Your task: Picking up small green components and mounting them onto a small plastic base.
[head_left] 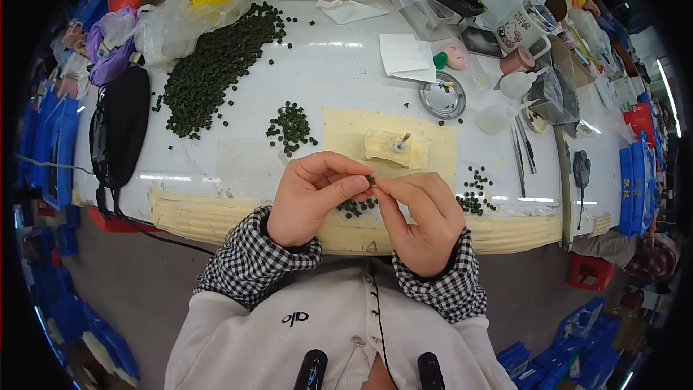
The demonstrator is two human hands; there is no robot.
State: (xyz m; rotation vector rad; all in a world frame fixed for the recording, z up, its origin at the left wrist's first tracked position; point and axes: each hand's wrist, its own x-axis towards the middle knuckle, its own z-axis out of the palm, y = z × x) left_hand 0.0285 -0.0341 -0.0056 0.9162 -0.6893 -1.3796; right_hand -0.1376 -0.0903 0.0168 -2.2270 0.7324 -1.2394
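Observation:
Near the table's front edge, my left hand (312, 195) pinches a small dark green cylindrical piece (371, 180) between thumb and forefinger. My right hand (424, 218) meets it from the other side, its thumb and forefinger closed at the same spot; whether it grips the piece or something finer I cannot make out. Just beyond the fingertips stands a cream-coloured block (377, 146) wrapped in tape, with a short peg (405, 138) sticking up. Similar green pieces lie partly hidden under my hands, in a small group (474, 192) to the right and in another cluster (290, 128) to the left.
A large heap of green pieces (209, 72) covers the far left. A black pouch (126, 119) lies at the left edge. Tweezers (518, 161), a round metal lid (442, 97), folded tissue (406, 56) and a white mug (521, 29) are on the right. Plastic boxes and bags crowd the back.

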